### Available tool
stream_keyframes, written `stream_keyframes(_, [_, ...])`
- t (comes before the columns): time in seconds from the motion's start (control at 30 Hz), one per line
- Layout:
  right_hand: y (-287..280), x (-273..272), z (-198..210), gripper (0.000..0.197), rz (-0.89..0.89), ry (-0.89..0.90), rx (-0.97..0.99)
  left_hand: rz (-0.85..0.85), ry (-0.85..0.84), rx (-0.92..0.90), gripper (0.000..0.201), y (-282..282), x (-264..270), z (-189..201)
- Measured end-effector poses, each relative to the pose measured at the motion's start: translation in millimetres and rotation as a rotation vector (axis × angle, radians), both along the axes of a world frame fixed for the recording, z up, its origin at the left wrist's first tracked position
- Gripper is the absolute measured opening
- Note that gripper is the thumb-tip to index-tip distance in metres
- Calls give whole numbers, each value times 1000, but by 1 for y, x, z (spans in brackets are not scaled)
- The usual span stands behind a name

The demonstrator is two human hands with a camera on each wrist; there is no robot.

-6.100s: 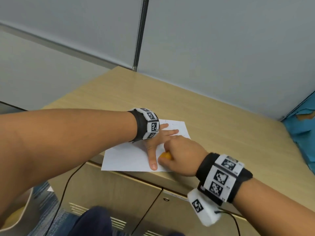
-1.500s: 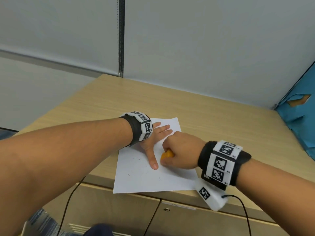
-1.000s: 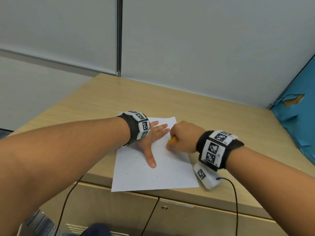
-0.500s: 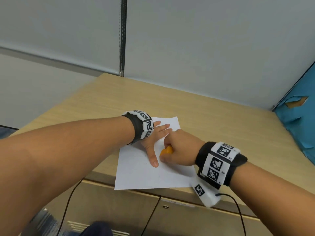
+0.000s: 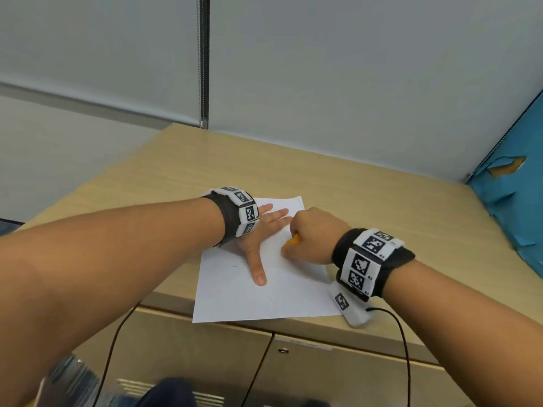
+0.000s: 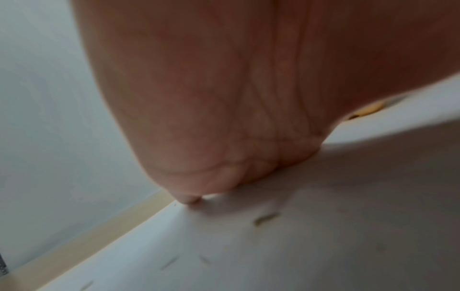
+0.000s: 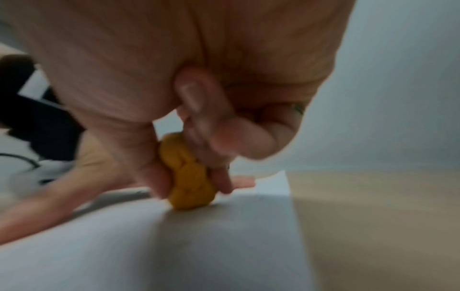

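Note:
A white sheet of paper (image 5: 264, 301) lies on the wooden cabinet top (image 5: 367, 195), its near corner over the front edge. My left hand (image 5: 258, 236) lies flat on the sheet, fingers spread straight, thumb toward me. My right hand (image 5: 308, 236) pinches a small orange-yellow eraser (image 7: 189, 175) between thumb and fingers and presses it on the paper just right of the left hand. The eraser (image 5: 292, 240) shows only as a sliver in the head view. Short dark marks and crumbs (image 6: 265, 218) dot the paper (image 6: 273, 256).
Grey wall panels (image 5: 323, 69) rise behind the cabinet top. A torn blue sheet (image 5: 517, 201) stands at the right. Cabinet doors (image 5: 323, 374) lie below the front edge, and black cables (image 5: 405, 348) hang in front of them.
My right hand with the eraser slid back and forth across the paper, and has now moved away from me toward the sheet's far part. The left hand stayed flat in place.

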State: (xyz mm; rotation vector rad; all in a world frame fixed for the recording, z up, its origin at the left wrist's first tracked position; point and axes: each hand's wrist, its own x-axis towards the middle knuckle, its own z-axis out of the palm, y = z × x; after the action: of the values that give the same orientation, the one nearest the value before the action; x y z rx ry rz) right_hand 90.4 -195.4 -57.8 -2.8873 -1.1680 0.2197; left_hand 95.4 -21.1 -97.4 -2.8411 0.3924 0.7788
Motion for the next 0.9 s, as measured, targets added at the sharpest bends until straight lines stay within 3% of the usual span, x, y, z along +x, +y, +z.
stream_keyframes(0.13, [11, -31, 1, 21, 163, 85, -33, 21, 16, 2, 160, -1, -1, 2])
stream_keyframes(0.23, [9, -11, 7, 41, 65, 42, -26, -2, 5, -11, 156, -2, -2, 2])
stream_keyframes(0.3, [11, -11, 6, 36, 44, 3, -24, 0, 12, -13, 155, -1, -1, 1])
stream_keyframes(0.37, [16, -26, 1, 20, 134, 73, -5, 41, 25, 3, 164, 0, -2, 1])
stream_keyframes(0.43, [14, -30, 0, 26, 147, 133, -2, 43, 28, -3, 169, 0, -2, 1])
stream_keyframes(0.57, [5, -3, 4, 42, -24, -34, -32, -9, 2, -4, 166, -1, 0, 0])
stream_keyframes(0.7, [12, -22, -6, 38, 119, 121, -14, 28, -8, -26, 167, -1, -1, 0])
stream_keyframes(0.9, [0, 2, 10, 40, -21, -17, -94, 24, 4, -25, 167, -3, -5, 4])
